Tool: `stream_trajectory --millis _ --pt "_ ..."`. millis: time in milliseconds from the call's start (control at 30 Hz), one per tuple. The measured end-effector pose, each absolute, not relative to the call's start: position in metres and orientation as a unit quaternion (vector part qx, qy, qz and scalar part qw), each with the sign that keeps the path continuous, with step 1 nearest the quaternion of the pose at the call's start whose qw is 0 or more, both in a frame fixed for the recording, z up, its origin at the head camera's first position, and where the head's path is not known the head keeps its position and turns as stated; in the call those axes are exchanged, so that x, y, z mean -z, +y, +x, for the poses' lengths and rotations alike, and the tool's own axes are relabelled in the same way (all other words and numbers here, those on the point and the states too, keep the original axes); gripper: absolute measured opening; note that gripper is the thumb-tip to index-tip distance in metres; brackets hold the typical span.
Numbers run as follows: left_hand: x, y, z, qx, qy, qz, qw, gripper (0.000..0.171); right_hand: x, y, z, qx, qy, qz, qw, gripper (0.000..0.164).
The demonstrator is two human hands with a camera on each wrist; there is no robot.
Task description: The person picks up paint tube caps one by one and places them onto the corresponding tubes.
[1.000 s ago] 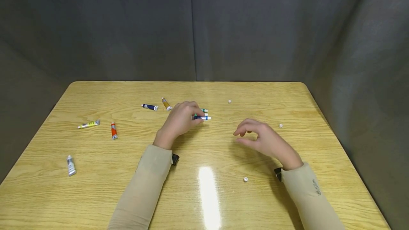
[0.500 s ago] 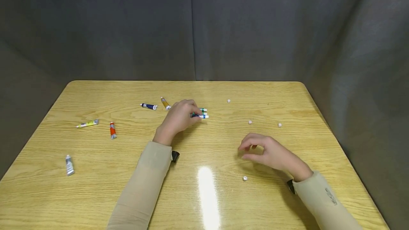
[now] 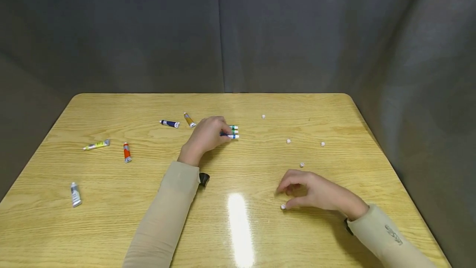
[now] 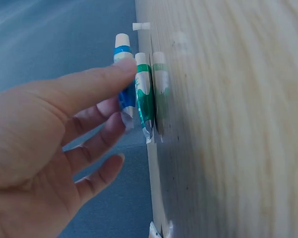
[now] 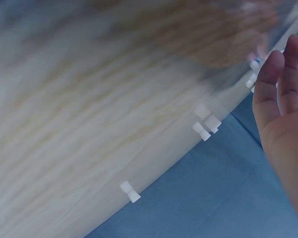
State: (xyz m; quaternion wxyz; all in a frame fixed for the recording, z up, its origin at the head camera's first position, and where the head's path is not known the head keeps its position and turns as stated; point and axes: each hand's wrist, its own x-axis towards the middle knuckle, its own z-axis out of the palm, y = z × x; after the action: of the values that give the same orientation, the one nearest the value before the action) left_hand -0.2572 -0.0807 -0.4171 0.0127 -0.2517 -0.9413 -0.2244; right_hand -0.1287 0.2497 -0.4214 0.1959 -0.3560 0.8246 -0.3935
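Note:
My left hand (image 3: pixel 206 135) pinches a blue paint tube (image 4: pixel 123 49) between thumb and fingers, its white cap pointing right in the head view. Just beyond it lie two green-banded paint tubes (image 3: pixel 234 127), partly covered by the hand. The left wrist view shows one green tube (image 4: pixel 145 94) close beside the blue one, above the glossy table. My right hand (image 3: pixel 314 191) hovers low over the right half of the table, fingers loosely bent and holding nothing. Its thumb tip is right at a small white cap-like piece (image 3: pixel 283 206).
More white pieces (image 3: pixel 302 164) lie scattered beyond the right hand. Over on the left are loose paint tubes: dark blue (image 3: pixel 170 123), ochre (image 3: pixel 189 120), yellow (image 3: pixel 96 145), red (image 3: pixel 127 152) and a whitish one (image 3: pixel 76 195). A grey curtain (image 3: pixel 148 32) hangs behind the table (image 3: pixel 208 226).
My right hand has drawn back toward the near side, uncovering two white pieces and reaching the nearest one. The left hand keeps its pinch on the blue paint tube in about the same place.

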Motion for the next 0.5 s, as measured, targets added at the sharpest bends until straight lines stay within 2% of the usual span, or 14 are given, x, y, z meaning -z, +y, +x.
stream_trajectory --millis 167,500 --pt "0.4189 -0.0809 -0.2584 0.212 -0.944 -0.253 0.009 0.012 0.4223 0.2515 -0.1264 0.38 0.827 -0.353 0.219 0.031" --pt "0.4219 -0.0802 -0.2601 0.203 -0.947 -0.247 0.007 0.008 0.4266 0.2512 -0.1271 0.351 0.837 -0.357 0.219 0.028"
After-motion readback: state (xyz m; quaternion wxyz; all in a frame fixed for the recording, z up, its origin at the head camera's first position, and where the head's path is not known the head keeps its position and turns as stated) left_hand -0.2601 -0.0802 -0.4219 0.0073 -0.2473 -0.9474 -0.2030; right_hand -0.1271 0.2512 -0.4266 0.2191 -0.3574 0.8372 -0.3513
